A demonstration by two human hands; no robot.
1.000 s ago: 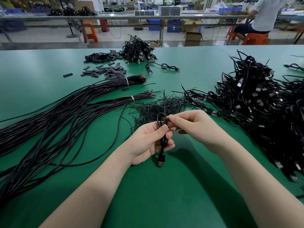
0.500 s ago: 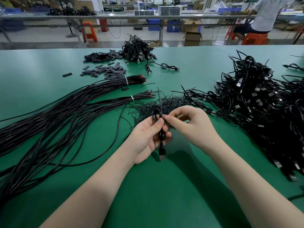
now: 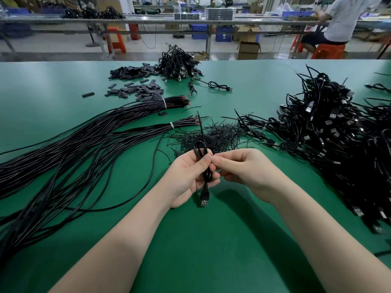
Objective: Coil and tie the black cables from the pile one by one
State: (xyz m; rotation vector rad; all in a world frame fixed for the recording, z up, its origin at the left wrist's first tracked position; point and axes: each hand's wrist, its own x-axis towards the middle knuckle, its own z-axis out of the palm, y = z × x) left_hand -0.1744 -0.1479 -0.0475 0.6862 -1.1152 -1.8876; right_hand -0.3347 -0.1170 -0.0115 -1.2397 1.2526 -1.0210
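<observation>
One short black cable folded into a narrow coil [image 3: 203, 166] is in hand, held upright above the green table mat [image 3: 211, 240]. Left hand [image 3: 190, 176] wraps the coil's middle, thumb pressed across the strands, fingers curled behind. Right hand [image 3: 239, 172] meets it from the side, thumb and forefinger pinched together at the coil's waist; what they pinch looks like a thin black wire tie, but it is too small to confirm.

Position relative to grip: top loop of the coil stands just above the left thumb; one stiff free end [image 3: 200, 125] pokes straight up past it. The silver-tipped USB plug [image 3: 204, 199] hangs below the left palm, clear of the fingers.

Judged step: binding the coil at mid-length. To do it well, keep the left thumb clamped so the loops do not spring apart, wrap the tie snug at the waist, and twist close against the strands so nothing slides.

Surroundings: small heap of thin black wire ties [image 3: 211, 136] just beyond the hands; large tangled pile of black USB cables [image 3: 338, 140] to the right; long banded bundles of black wire [image 3: 84, 144] to the left.
</observation>
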